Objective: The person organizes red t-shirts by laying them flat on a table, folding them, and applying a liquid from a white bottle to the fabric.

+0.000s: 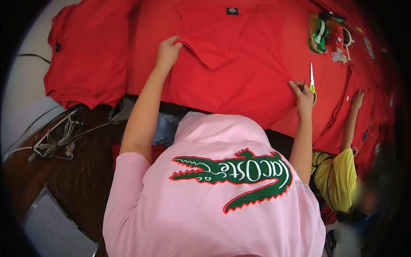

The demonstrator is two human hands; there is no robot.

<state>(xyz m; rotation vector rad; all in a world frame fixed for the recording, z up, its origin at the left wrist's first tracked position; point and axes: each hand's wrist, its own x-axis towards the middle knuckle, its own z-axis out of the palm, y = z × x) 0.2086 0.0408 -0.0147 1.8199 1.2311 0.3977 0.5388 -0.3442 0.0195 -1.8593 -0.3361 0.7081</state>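
Co-worker's head (369, 200) only a blur.

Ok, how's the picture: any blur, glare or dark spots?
Head view: black rounded rim swallows the corners; a smeared patch sits lower right, beside the co-worker's yellow fabric sleeve; yellow-handled metal scissors look fairly sharp; no strong glare on the red fabric garment.

"What lettering can you see from afar?"
"I see white script (259, 169) across a green, crocodile-shaped patch (233, 174) on a pink shirt (184, 214)."
"Anything else?"
"I spot a dark label (232, 11) inside a red garment (244, 73)'s neckline, too small to read."
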